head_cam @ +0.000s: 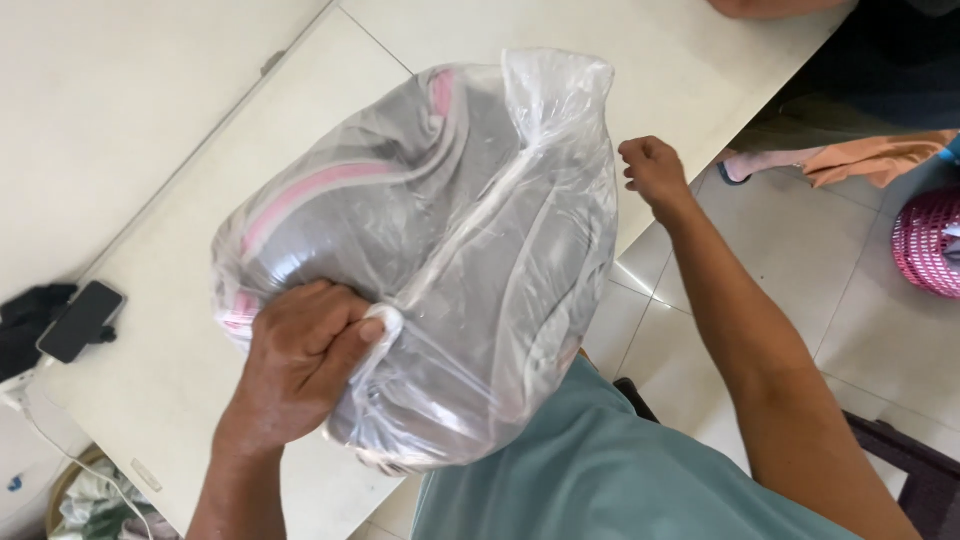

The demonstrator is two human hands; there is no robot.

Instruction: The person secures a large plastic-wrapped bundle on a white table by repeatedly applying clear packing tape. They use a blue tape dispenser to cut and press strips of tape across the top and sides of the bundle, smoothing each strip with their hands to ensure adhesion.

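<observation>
left hand (305, 345) pinching a crinkly clear plastic bag (480, 290) of soft grey-pink fabric (360, 215), bag bulging above the fist, right hand (652, 172) hanging loosely curled just beside the bag, holding nothing

A cream tabletop (180, 330) carries a black phone (80, 320) near its left edge, beside a dark cloth (25, 325), with a white cable (50, 430) trailing off.

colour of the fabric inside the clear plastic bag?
Grey with pink stripes, seen through the clear plastic bag gripped by the left hand; head view.
</observation>
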